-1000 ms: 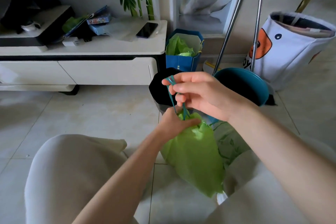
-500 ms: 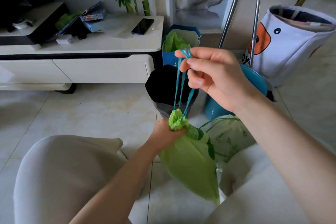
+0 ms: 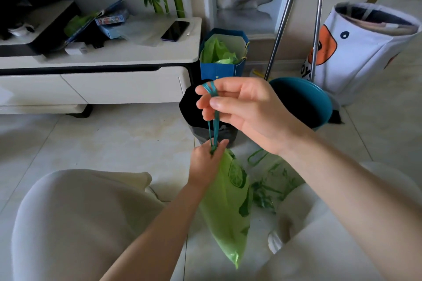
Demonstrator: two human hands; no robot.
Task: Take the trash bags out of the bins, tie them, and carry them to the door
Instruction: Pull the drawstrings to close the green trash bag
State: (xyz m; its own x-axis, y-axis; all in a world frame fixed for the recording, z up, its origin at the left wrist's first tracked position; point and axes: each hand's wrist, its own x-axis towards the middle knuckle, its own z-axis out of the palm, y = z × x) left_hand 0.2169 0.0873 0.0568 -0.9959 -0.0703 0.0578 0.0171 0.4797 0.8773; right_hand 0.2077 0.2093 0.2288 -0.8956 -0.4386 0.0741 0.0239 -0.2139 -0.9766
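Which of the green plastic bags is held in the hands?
The light green drawstring trash bag hanging between both hands; the other green bag sits in the blue paper bag.

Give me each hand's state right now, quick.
Left hand: closed around the gathered neck of the green trash bag.
Right hand: closed, pinching the teal drawstring and holding it taut above the bag.

We count two bins, one black and one teal, two green trash bags, two metal poles, one phone.
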